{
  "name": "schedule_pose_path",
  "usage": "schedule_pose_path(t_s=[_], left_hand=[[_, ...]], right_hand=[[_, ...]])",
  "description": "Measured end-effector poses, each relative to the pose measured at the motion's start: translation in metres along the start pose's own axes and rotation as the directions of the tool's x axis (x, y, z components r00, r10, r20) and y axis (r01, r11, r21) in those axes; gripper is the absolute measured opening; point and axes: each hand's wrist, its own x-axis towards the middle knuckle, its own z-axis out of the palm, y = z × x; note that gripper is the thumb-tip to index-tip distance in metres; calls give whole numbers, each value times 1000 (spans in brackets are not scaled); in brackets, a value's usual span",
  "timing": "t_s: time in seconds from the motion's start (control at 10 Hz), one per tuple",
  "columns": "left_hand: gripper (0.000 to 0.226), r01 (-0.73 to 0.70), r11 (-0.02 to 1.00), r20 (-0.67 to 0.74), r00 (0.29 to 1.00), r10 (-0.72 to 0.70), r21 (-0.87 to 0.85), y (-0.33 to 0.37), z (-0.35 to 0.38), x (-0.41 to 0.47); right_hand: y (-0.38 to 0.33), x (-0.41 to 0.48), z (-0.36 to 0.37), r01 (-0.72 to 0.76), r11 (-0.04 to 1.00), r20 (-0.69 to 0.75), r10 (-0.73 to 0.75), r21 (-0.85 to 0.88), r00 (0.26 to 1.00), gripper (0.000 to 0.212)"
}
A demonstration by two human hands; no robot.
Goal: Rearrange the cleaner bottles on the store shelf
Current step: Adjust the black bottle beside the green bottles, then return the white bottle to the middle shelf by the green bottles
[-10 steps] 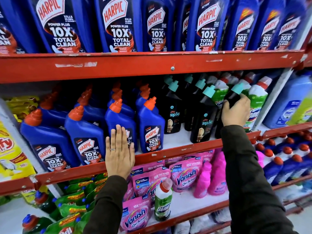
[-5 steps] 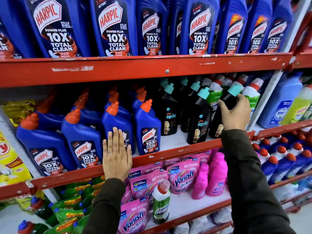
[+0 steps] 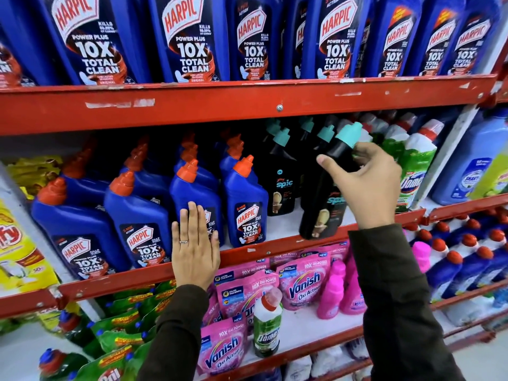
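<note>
My right hand (image 3: 368,185) grips the neck of a black Spic cleaner bottle (image 3: 324,204) with a teal cap; the bottle is tilted, its base at the front lip of the middle red shelf (image 3: 275,254). More black Spic bottles (image 3: 280,177) stand behind it. My left hand (image 3: 195,251) lies flat, fingers together, against the shelf lip and the front of a blue Harpic bottle (image 3: 192,193) with an orange cap. Several more blue Harpic bottles (image 3: 137,215) fill the left of this shelf.
Large Harpic bottles (image 3: 187,39) line the top shelf. White and green Domex bottles (image 3: 415,166) stand right of the Spic row. Below are pink Vanish pouches (image 3: 305,281), pink bottles (image 3: 332,292) and a lone Domex bottle (image 3: 266,323). Yellow packs (image 3: 16,248) sit far left.
My right hand has pulled the black Spic bottle forward and to the left, tilting it out to the shelf's front edge. My left hand has stayed flat against the Harpic bottle.
</note>
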Motion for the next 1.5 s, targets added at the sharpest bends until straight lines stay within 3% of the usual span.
schedule_pose_path(t_s=[0.3,0.5,0.7,0.8,0.9,1.1,1.2,1.4,1.5], left_hand=[[78,-6,1000,1,1000,6,16,-1,-1,2],[78,-15,1000,-20,1000,15,16,0,1,7],[77,-25,1000,4,1000,25,11,2,0,-10],[77,-17,999,5,1000,17,35,-1,0,-1],[77,-4,999,5,1000,4,42,0,0,4],[77,-15,998,5,1000,14,58,0,-1,0],[78,-4,999,8,1000,3,49,1,-3,2],[67,20,996,12,1000,-21,91,2,-5,3],[65,22,994,18,1000,-24,106,4,-6,4]], right_hand=[[-6,-23,50,55,997,124,-48,-60,991,65],[-8,-25,61,95,992,130,-84,-83,988,68],[14,-46,64,150,989,178,-148,5,973,78],[20,-63,62,190,981,121,-194,42,974,74],[30,-93,63,196,979,103,-200,50,974,52],[78,-174,70,120,982,540,-23,-145,841,63],[107,-199,76,107,948,662,127,-301,739,77],[136,-232,83,-9,942,693,252,-334,675,105],[138,-236,83,-70,953,683,262,-296,682,94]])
